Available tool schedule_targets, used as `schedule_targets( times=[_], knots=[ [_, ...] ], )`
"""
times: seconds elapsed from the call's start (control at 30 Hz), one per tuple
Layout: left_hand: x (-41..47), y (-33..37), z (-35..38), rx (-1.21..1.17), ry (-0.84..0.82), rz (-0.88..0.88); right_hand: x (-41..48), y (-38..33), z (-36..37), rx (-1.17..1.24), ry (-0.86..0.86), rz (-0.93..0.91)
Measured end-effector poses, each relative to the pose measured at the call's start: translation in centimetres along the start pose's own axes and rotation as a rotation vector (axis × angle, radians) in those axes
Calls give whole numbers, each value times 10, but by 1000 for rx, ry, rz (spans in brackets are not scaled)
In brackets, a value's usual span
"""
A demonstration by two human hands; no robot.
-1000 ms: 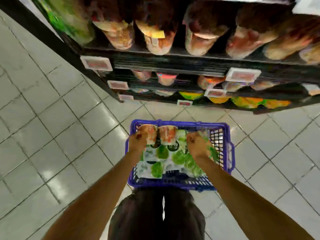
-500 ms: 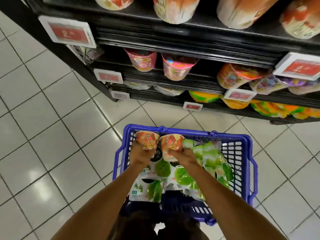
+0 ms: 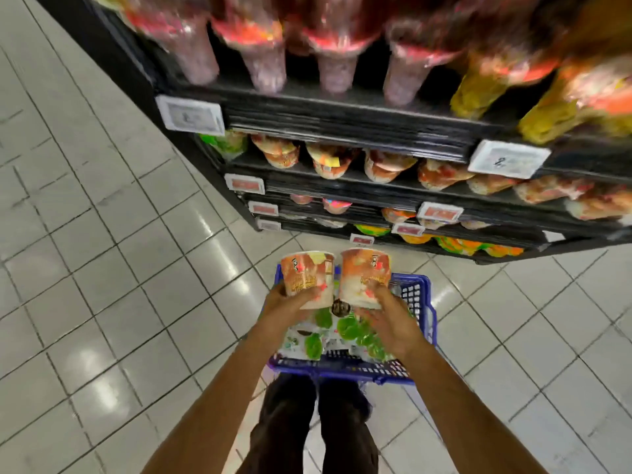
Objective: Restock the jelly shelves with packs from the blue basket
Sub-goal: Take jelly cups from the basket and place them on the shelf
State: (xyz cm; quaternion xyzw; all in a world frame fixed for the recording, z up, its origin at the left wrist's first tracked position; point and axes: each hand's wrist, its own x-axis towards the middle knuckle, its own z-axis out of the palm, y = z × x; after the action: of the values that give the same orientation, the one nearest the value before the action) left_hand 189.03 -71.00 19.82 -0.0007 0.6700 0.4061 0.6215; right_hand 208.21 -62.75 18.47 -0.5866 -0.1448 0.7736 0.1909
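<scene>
Lifted higher above the blue basket point(image 3: 426, 307) than half a second ago: left cup point(image 3: 307, 278) and right cup point(image 3: 364, 277), both orange jelly, now over its far rim rather than down among the packs. Gripped from below and the side by the left hand point(image 3: 290, 307), fingers curled round the left cup's lower part. Gripped likewise by the right hand point(image 3: 390, 316), thumb and fingers wrapped about the right cup's base. Held side by side, nearly touching, wide ends toward the basket's far side. Lying in the basket, under both hands: green-and-white packs point(image 3: 345, 328). Beyond the basket: black shelves point(image 3: 342, 121) with stocked jelly rows point(image 3: 388, 165), blurred on the top tier, price tags point(image 3: 508, 159) along the edges. Beneath the basket, pale floor tiles point(image 3: 136, 302); at its near side, dark trousers point(image 3: 345, 432).
</scene>
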Motion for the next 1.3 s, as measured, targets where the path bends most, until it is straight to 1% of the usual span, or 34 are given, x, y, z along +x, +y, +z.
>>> schedule_targets(
  times=[0.1,0.2,0.3,0.5,0.63,0.7,0.83,0.93,1.13,1.2,1.3],
  knots=[
    [-78,61,5,-43,-15,127,-77,-47,36,26,-84,-100],
    [-145,121,8,-2,-61,262,-150,-93,71,9,-130,-286],
    [-201,178,6,27,-149,408,-222,-133,105,-53,-260,-427],
    [-311,274,1,117,-210,703,-347,-188,168,1,-428,-676],
    [-376,327,0,134,-220,890,-416,-220,204,37,-535,-841],
    [-407,353,1,179,-232,991,-448,-239,218,35,-577,-921],
    [-466,406,11,233,-199,1175,-508,-280,238,-4,-620,-1102],
    [-507,444,23,256,-195,1291,-545,-313,249,-31,-683,-1190],
    [-589,524,49,196,-190,1520,-622,-389,271,-81,-789,-1333],
    [-616,551,58,197,-174,1582,-647,-413,281,-104,-765,-1380],
    [-654,588,71,178,-139,1685,-680,-446,298,-121,-673,-1489]
  ],
)
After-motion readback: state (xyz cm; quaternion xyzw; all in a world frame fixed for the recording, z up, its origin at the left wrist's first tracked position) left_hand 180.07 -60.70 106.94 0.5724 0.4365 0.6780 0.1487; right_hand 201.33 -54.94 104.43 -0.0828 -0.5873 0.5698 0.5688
